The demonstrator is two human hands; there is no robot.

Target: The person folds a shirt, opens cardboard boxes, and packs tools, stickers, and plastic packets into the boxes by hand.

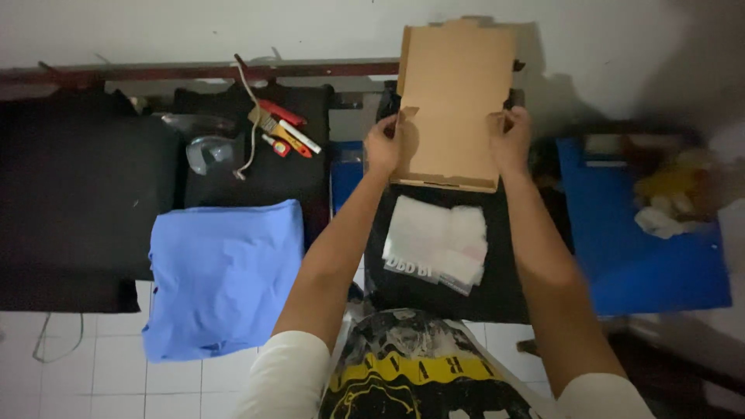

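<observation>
A flat brown cardboard box stands upright in front of me, held between both hands. My left hand pinches a small side flap on its left edge. My right hand grips the flap on its right edge. Below the box, a clear plastic bag holding white cloth lies on a black surface.
A folded light-blue garment lies to the left over a white tiled floor. Behind it, a paintbrush, markers and a cord rest on black fabric. A blue panel with yellow and white items sits at the right. A wall rises behind.
</observation>
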